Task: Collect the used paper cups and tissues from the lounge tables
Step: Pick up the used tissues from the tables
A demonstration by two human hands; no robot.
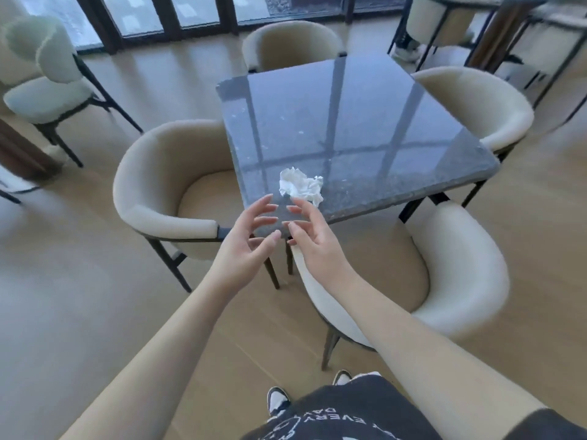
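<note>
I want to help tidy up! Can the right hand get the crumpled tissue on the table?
Probably yes. The right hand is open, its fingers just short of the crumpled tissue near the table edge, with nothing between them.

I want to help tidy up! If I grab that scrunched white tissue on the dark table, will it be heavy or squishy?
The crumpled tissue is thin, creased paper, so it is probably very light and will squash in your fingers. The dark table looks glossy, so a nudge may slide it rather than roll it. Both hands, left and right, are open near it.
</note>
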